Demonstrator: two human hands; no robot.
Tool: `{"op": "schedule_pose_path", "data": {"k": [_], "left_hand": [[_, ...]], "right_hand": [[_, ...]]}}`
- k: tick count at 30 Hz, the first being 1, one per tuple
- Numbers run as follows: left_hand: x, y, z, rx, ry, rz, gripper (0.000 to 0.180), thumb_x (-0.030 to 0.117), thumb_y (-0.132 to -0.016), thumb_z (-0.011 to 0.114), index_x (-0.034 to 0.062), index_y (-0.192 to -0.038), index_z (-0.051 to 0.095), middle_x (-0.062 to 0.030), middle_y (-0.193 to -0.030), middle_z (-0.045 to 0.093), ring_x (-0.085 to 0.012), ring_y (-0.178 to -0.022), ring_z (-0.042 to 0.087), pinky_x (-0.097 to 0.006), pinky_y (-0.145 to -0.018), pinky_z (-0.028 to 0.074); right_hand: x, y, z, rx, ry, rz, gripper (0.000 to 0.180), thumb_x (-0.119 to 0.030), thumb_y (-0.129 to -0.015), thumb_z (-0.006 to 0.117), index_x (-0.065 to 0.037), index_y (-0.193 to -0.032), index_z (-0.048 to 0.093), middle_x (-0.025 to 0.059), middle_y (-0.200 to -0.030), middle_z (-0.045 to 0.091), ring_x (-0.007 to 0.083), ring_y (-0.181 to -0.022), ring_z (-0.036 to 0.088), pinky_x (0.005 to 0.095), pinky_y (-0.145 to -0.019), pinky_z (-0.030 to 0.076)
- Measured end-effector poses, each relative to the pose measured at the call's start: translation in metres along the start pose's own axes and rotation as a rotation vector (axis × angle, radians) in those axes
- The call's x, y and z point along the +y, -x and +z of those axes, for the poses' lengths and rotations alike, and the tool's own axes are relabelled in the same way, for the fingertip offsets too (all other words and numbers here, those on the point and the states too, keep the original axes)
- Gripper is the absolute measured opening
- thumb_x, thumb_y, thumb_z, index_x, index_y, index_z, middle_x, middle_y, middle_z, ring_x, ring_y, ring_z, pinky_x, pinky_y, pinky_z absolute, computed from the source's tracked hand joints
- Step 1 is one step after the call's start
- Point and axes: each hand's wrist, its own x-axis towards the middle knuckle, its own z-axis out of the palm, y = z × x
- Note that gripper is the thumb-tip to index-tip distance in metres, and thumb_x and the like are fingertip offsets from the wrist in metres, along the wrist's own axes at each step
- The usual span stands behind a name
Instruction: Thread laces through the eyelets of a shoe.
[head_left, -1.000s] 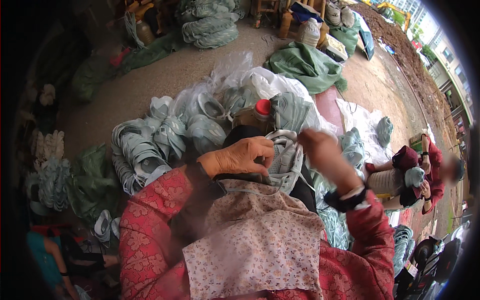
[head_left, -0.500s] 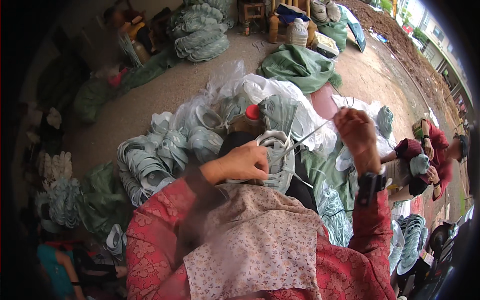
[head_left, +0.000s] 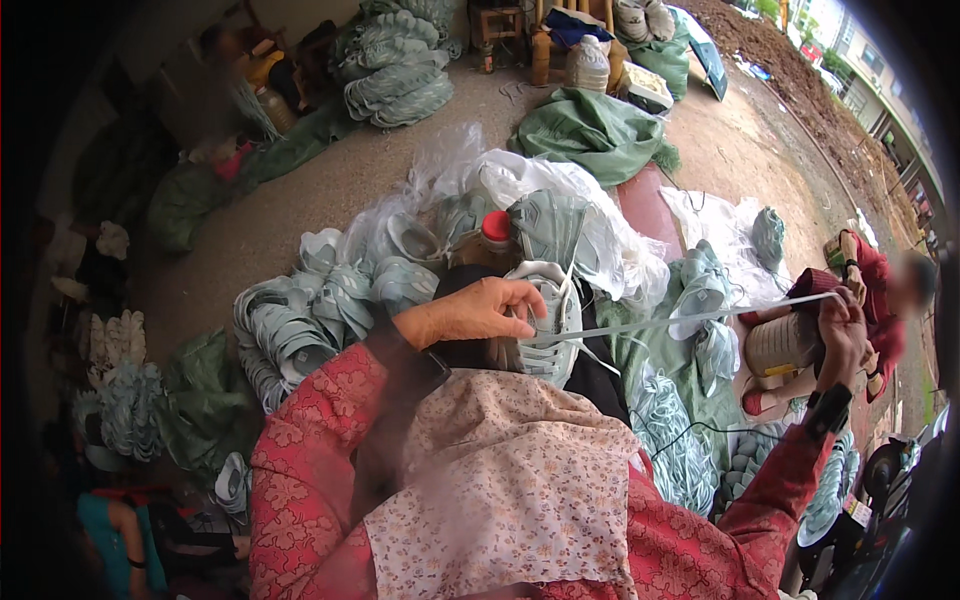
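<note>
A pale grey-green sneaker (head_left: 556, 365) rests on my lap, its collar pointing away from me. At its left side my left hand (head_left: 478, 312) is closed, fingers bent onto the shoe's upper by the lacing. A flat, light shoelace (head_left: 690, 318) runs taut from the eyelets far out to the right. Its outer end is pinched in my right hand (head_left: 842, 335), with the arm stretched out. Another loose lace end (head_left: 602, 357) hangs off the shoe's right side. The undersides of my left fingers are hidden.
Shoe uppers (head_left: 285, 325) lie heaped at the left, and a bundle of laces (head_left: 672, 440) lies at the right. Beyond the shoe stand a red-capped bottle (head_left: 496, 228), more uppers and white plastic sheeting (head_left: 625, 250). A co-worker in red (head_left: 875, 300) sits at the far right.
My right hand has swung outward to the right and down, drawing the lace out longer and nearly level. My left hand stays at the shoe, its fingers slightly more extended.
</note>
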Motion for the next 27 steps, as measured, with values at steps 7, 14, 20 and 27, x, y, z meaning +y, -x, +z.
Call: {"op": "schedule_pose_path", "data": {"k": [7,14,20,27], "left_hand": [[-0.013,-0.028,-0.009,0.442,-0.461,0.343,0.022,0.020,-0.083,0.076,0.0100,-0.102,0.070,0.0015,-0.090,0.059,-0.0103,-0.078,0.053,-0.026,-0.070,0.044],[0.011,-0.034,-0.005,0.318,-0.554,0.047,0.033,0.037,-0.076,0.079,0.0078,-0.087,0.069,-0.0066,-0.088,0.062,-0.0274,-0.098,0.058,-0.040,-0.090,0.045],[0.003,-0.037,0.001,0.317,-0.613,0.242,0.035,0.036,-0.078,0.079,0.0064,-0.093,0.065,-0.0033,-0.086,0.059,-0.0216,-0.092,0.058,-0.036,-0.084,0.045],[-0.022,-0.037,-0.001,0.141,0.150,0.096,0.022,0.015,-0.093,0.069,0.0038,-0.107,0.056,0.0030,-0.095,0.059,-0.0063,-0.087,0.055,-0.023,-0.079,0.046]], "right_hand": [[0.054,0.089,0.123,-1.013,0.453,0.080,0.034,-0.034,-0.092,0.069,-0.018,-0.067,0.053,-0.0055,-0.068,0.060,0.0020,-0.056,0.053,0.0216,-0.051,0.036],[0.227,0.052,0.071,-0.347,1.491,0.170,0.036,-0.026,-0.102,0.048,0.003,-0.108,0.070,0.0092,-0.104,0.071,0.0168,-0.098,0.067,0.0307,-0.087,0.052],[0.331,0.046,0.036,-0.649,1.886,0.469,0.037,-0.035,-0.098,0.062,0.001,-0.104,0.069,0.0153,-0.092,0.069,0.0235,-0.084,0.064,0.0362,-0.079,0.049],[0.332,0.057,0.061,-0.784,1.679,0.407,0.025,-0.021,-0.097,0.065,0.001,-0.085,0.068,0.0081,-0.093,0.066,0.0166,-0.094,0.060,0.0291,-0.085,0.046]]}}
